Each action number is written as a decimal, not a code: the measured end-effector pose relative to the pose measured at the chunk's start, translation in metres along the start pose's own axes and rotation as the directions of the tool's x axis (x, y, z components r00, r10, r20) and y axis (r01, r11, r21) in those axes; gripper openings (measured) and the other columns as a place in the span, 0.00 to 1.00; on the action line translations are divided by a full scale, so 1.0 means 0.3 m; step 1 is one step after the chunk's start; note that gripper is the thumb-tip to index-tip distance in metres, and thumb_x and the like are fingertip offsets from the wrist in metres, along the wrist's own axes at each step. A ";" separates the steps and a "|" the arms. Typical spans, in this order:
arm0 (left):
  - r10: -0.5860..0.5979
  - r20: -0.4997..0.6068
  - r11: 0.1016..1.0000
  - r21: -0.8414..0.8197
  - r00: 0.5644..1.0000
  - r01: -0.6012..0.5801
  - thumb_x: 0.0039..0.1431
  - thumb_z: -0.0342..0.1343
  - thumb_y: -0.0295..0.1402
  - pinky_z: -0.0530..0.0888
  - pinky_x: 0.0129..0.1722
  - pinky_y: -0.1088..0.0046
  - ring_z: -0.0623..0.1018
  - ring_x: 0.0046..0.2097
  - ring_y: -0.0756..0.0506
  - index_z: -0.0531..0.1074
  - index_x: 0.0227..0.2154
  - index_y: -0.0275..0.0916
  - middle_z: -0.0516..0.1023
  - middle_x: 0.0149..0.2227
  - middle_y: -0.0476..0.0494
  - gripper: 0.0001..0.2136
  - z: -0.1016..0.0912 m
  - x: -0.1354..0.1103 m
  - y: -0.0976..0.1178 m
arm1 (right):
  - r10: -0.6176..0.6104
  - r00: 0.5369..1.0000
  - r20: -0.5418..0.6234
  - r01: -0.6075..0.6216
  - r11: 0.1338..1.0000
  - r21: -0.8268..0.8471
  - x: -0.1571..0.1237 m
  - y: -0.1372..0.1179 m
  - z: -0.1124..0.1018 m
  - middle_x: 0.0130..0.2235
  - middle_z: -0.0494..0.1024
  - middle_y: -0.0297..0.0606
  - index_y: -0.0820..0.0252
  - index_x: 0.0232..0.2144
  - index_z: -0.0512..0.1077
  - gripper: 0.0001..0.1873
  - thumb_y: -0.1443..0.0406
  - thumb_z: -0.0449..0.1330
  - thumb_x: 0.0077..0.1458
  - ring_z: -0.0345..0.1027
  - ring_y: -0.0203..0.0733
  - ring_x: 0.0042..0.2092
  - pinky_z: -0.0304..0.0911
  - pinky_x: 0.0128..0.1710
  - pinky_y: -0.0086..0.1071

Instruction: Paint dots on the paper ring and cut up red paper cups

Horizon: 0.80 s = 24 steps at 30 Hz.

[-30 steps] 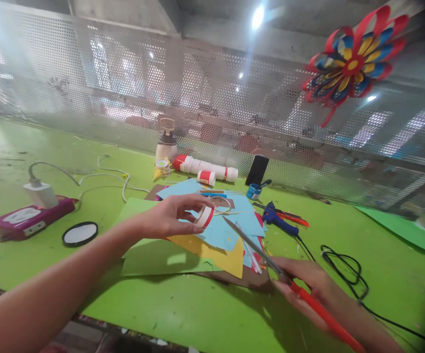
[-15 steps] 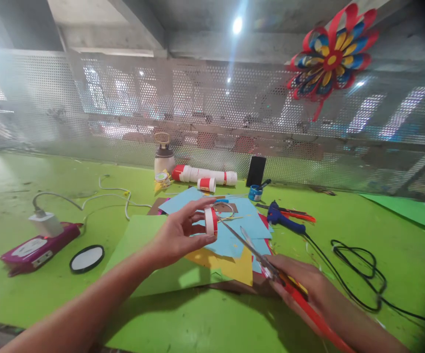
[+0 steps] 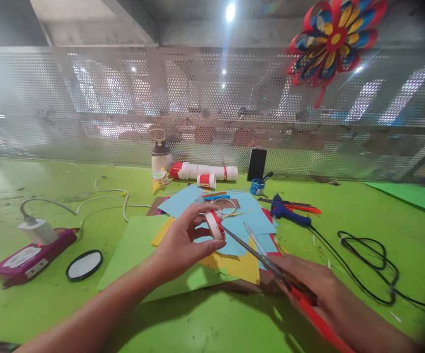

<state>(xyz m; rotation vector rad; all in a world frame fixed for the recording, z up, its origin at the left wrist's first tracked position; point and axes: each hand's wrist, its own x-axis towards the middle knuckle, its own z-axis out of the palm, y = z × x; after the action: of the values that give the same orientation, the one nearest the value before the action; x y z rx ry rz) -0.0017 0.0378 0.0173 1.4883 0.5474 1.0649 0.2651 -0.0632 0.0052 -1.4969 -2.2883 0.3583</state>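
Note:
My left hand (image 3: 185, 240) pinches a small red-and-white tape roll (image 3: 214, 224) between thumb and fingers, above a pile of coloured paper sheets (image 3: 234, 230). My right hand (image 3: 315, 289) grips red-handled scissors (image 3: 267, 260). Their long metal blades stand apart and point up-left, with the tips right at the roll. Under both hands lie blue, yellow, red and green sheets on the green table (image 3: 345, 255).
A blue glue gun (image 3: 288, 211) with a coiled black cable (image 3: 367, 255) lies to the right. At the back stand a bottle (image 3: 161, 154), glue tubes (image 3: 205, 171), a phone (image 3: 257, 164) and a paint pot (image 3: 257, 186). At left sit a purple device (image 3: 32, 255) with charger and a round mirror (image 3: 84, 264). A paper flower (image 3: 335, 37) hangs on the mesh wall.
My left hand has turned the roll and drawn it slightly down and closer. The scissor tips have come up against the roll. The view has tilted a little.

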 end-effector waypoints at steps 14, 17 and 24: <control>-0.003 -0.017 0.999 0.033 1.000 0.004 0.49 0.68 0.29 0.78 0.44 0.66 0.79 0.40 0.48 0.67 0.46 0.40 0.77 0.42 0.46 0.22 -0.001 0.001 -0.017 | -0.090 0.994 -0.057 0.086 0.994 -0.065 -0.003 0.016 -0.001 0.55 0.77 0.43 0.52 0.61 0.66 0.27 0.70 0.56 0.60 0.73 0.50 0.54 0.71 0.52 0.46; 0.021 -0.011 0.999 0.048 1.000 -0.020 0.51 0.67 0.30 0.77 0.46 0.67 0.79 0.42 0.48 0.68 0.46 0.40 0.77 0.42 0.46 0.20 -0.004 0.002 -0.021 | -0.090 0.995 -0.053 0.087 0.994 -0.065 -0.004 0.011 -0.005 0.55 0.77 0.43 0.52 0.61 0.66 0.26 0.70 0.55 0.61 0.73 0.50 0.54 0.71 0.53 0.44; 0.041 -0.010 0.997 0.071 0.999 -0.040 0.51 0.68 0.31 0.77 0.47 0.64 0.78 0.43 0.46 0.68 0.47 0.40 0.76 0.42 0.45 0.21 -0.007 0.003 -0.031 | -0.081 0.994 -0.069 0.076 0.994 -0.073 0.000 0.011 -0.006 0.54 0.78 0.46 0.55 0.59 0.69 0.27 0.72 0.56 0.57 0.74 0.52 0.53 0.73 0.51 0.45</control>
<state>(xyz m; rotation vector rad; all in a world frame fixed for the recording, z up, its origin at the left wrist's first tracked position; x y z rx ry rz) -0.0012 0.0416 0.0086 1.5615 0.5702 1.0957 0.2687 -0.0619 0.0053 -1.4233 -2.3170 0.2002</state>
